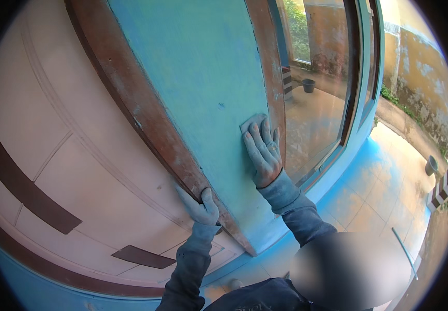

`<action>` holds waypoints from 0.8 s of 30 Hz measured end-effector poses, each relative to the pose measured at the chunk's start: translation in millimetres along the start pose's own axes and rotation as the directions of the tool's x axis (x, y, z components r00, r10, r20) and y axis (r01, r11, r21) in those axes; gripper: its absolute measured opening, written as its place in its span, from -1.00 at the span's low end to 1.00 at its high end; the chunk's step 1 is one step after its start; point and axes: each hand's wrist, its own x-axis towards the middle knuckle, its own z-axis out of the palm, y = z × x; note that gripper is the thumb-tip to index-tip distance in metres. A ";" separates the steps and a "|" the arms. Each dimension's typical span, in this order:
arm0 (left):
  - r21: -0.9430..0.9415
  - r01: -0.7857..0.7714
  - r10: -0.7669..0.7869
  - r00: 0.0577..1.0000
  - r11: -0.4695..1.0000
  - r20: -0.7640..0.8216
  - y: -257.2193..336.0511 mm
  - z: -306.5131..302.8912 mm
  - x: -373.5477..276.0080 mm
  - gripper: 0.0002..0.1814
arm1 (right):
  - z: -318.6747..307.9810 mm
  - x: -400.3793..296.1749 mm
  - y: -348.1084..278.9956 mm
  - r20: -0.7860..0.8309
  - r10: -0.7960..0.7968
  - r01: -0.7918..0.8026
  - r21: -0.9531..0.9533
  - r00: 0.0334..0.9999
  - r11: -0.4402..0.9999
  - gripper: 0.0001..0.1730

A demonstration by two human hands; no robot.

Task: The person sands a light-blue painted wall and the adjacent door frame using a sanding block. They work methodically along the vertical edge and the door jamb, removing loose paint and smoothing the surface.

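My right hand [263,151], coated in pale blue dust, presses a piece of sandpaper [249,121] flat on the turquoise wall [208,77] beside the brown window frame [272,77]. Most of the sheet lies under my fingers. Lower and to the left, my left hand [200,206] grips the edge of the brown wooden door frame [146,116], thumb on its face and fingers on the inner side. A small mark shows on the wall above my right hand. Blue dust covers both sleeves.
A pinkish door [91,194] with dark strips stands at left. Window glass [313,128] is at right, reflecting a bucket. On the tiled floor [364,194], dusted blue, are another dark bucket [431,166] and a thin rod [404,252].
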 end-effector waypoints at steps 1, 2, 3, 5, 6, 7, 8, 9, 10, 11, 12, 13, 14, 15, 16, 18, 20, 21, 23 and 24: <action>0.015 -0.020 0.020 1.000 1.000 0.000 -0.7 1.5 0.2 -0.15 | 5.2 -47.9 -1.9 0.020 0.024 -0.024 0.000 1.000 1.000 -0.47; 0.030 -0.039 0.039 0.999 0.999 0.001 -0.7 2.8 0.2 -0.15 | 10.9 -88.4 0.3 0.040 0.048 -0.048 0.001 0.998 0.999 -0.47; 0.008 -0.021 0.021 1.000 1.000 -0.003 0.3 3.6 -0.8 -0.15 | 9.4 -91.3 -0.3 0.050 0.045 -0.045 0.000 0.998 0.999 -0.47; -0.028 -0.005 0.005 1.000 1.000 -0.001 7.0 5.5 2.7 -0.14 | 8.8 -91.4 -1.3 0.049 0.048 -0.048 0.004 0.998 0.999 -0.47; 0.002 -0.012 0.012 1.000 1.000 0.006 5.0 1.8 1.9 -0.15 | 7.8 -57.8 -0.2 0.043 0.028 -0.028 0.002 0.999 1.000 -0.43; 0.027 -0.017 0.017 1.000 0.999 0.012 2.6 -0.5 0.8 -0.15 | 0.5 -13.2 -1.8 0.024 0.008 -0.008 0.007 1.000 1.000 -0.41; 0.046 -0.024 0.023 1.000 0.999 0.014 2.1 -1.1 0.5 -0.16 | -7.1 20.5 -4.4 0.005 -0.018 0.018 0.008 1.000 1.000 -0.39; 0.050 -0.021 0.021 1.000 0.999 0.010 2.6 -0.8 0.6 -0.16 | -9.6 32.1 -6.8 0.010 -0.015 0.015 0.002 1.000 1.000 -0.38; 0.056 -0.018 0.018 1.000 0.998 0.005 3.1 -0.9 0.5 -0.17 | -11.1 39.8 -9.0 0.016 -0.013 0.013 -0.002 1.000 1.000 -0.38; 0.064 -0.015 0.015 1.000 0.998 0.000 3.7 -1.2 0.4 -0.17 | -11.8 42.4 -10.1 0.022 -0.010 0.010 -0.004 1.000 1.000 -0.37; 0.081 -0.019 0.018 1.000 0.997 0.004 3.7 -3.9 0.4 -0.17 | -4.9 16.9 -10.0 0.017 -0.008 0.008 0.029 1.000 1.000 -0.39; 0.083 -0.021 0.021 1.000 0.996 0.004 5.2 -1.2 0.7 -0.17 | 1.7 -28.1 -8.7 0.050 0.020 -0.022 0.033 0.999 0.999 -0.41; 0.086 -0.024 0.023 1.000 0.996 0.004 6.5 1.5 1.1 -0.18 | 7.3 -70.1 -9.0 0.082 0.049 -0.052 0.036 0.995 0.998 -0.43; 0.050 -0.003 0.003 1.000 0.999 0.006 6.4 3.9 -0.5 -0.18 | 8.9 -91.4 -11.9 0.090 0.047 -0.049 0.015 0.995 0.999 -0.44; 0.024 0.011 -0.011 1.000 1.000 0.008 5.6 5.2 -0.2 -0.18 | 10.5 -103.6 -16.3 0.092 0.047 -0.047 0.004 0.995 0.999 -0.44; 0.001 0.040 -0.040 0.999 0.999 0.016 6.7 6.1 0.5 -0.17 | 14.1 -83.7 -18.1 0.084 0.083 -0.087 0.051 0.993 0.995 -0.43; 0.021 0.077 -0.077 0.997 0.997 0.025 9.1 0.6 -0.4 -0.17 | 4.5 -0.4 -29.8 0.048 0.038 -0.041 0.068 0.998 0.997 -0.41; -0.019 0.065 -0.065 0.998 0.998 0.025 8.8 0.1 0.1 -0.18 | 1.1 23.5 -33.5 0.039 0.020 -0.022 0.050 0.999 0.999 -0.41; -0.109 0.045 -0.043 0.999 0.993 0.024 4.5 1.3 -0.5 -0.18 | -1.0 48.8 -38.5 0.025 -0.017 0.017 0.003 1.000 1.000 -0.40; -0.105 0.058 -0.053 0.997 0.993 0.049 5.6 -1.9 -1.7 -0.18 | 6.4 31.6 -38.5 0.002 -0.018 0.018 0.066 1.000 0.998 -0.44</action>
